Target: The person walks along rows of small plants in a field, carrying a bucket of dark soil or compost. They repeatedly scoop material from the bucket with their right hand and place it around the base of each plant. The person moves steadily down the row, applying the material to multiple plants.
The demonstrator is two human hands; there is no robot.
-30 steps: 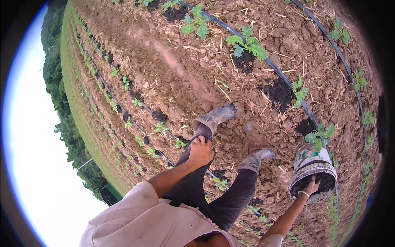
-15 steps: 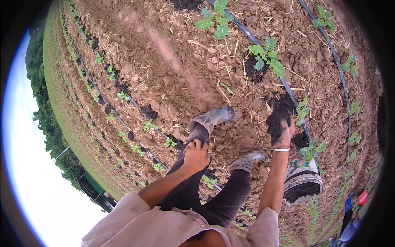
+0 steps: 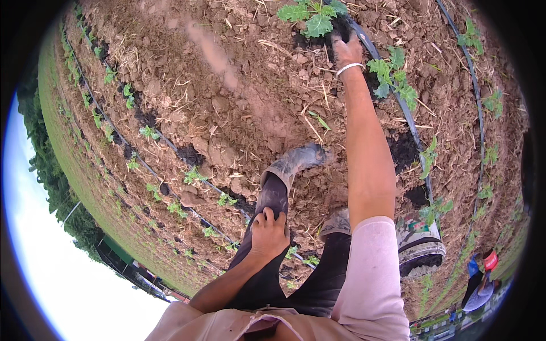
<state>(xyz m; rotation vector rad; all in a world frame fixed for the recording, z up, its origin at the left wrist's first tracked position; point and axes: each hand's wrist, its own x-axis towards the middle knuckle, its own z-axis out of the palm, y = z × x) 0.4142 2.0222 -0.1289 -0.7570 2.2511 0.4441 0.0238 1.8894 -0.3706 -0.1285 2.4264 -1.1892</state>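
My right hand (image 3: 347, 50) reaches far forward to the base of a leafy green seedling (image 3: 314, 17). Dark compost (image 3: 340, 27) lies around its fingertips, which it partly hides; thumb and fingers look apart. A white band (image 3: 349, 69) circles that wrist. On my dark-trousered knee rests my left hand (image 3: 270, 234), its fingers bent and spread over the cloth, holding nothing. Behind my right arm, a dirty white bucket (image 3: 421, 244) lies tipped, dark compost (image 3: 422, 264) showing at its mouth.
A black drip line (image 3: 407, 113) runs past several seedlings, including one (image 3: 393, 73) beside my forearm. More dark compost (image 3: 402, 150) lies along it. My muddy boot (image 3: 296, 162) stands on cloddy soil. Another person (image 3: 479, 290) is at the far right.
My right hand has moved forward from beside the bucket, where it held dark compost, to the farther seedling. Compost now lies at its fingertips. My left hand stays on the knee.
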